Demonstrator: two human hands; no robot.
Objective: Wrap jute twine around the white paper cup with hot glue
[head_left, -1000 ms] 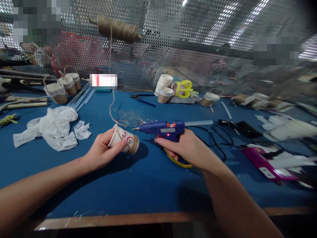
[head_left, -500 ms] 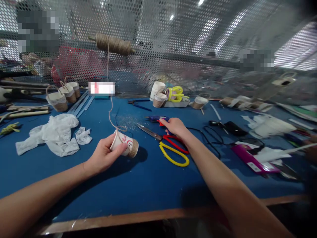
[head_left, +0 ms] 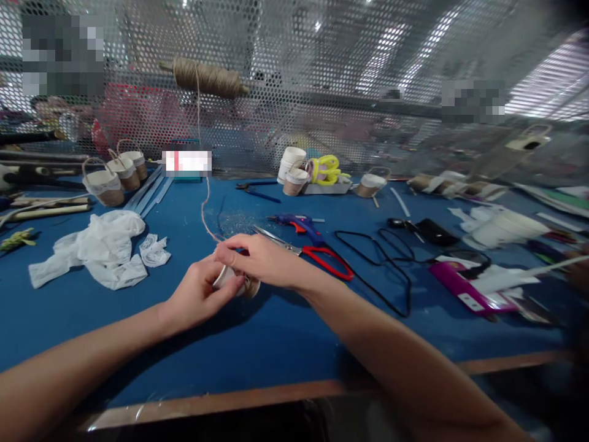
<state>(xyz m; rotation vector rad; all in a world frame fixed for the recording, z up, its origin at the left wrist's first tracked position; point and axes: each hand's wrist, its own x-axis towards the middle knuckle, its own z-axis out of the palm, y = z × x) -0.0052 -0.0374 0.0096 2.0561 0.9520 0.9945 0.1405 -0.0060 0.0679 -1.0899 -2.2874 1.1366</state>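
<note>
My left hand point(head_left: 196, 293) is closed around a small paper cup point(head_left: 225, 277), tilted on its side above the table. Brown twine wraps the cup's base end. Over the cup lies my right hand point(head_left: 255, 258), its fingers bent down at the rim where the twine point(head_left: 205, 209) from the spool point(head_left: 208, 78) arrives; the fingertips are partly hidden. Just beyond, a blue glue gun point(head_left: 301, 224) with a red trigger rests on the table. Scissors point(head_left: 324, 261) with a red handle loop lie partly beneath my right wrist.
White lace point(head_left: 99, 245) is heaped at left. Finished-looking cups with handles point(head_left: 105, 187) stand behind it. Pliers point(head_left: 258, 191), a cup stack point(head_left: 291, 164) and yellow-handled scissors point(head_left: 326, 170) sit at the back. A black cord point(head_left: 368, 282) and a purple box point(head_left: 464, 288) lie at right.
My right hand has let go of the glue gun, now lying on the table, and moved left onto the cup and twine. My left hand still holds the cup.
</note>
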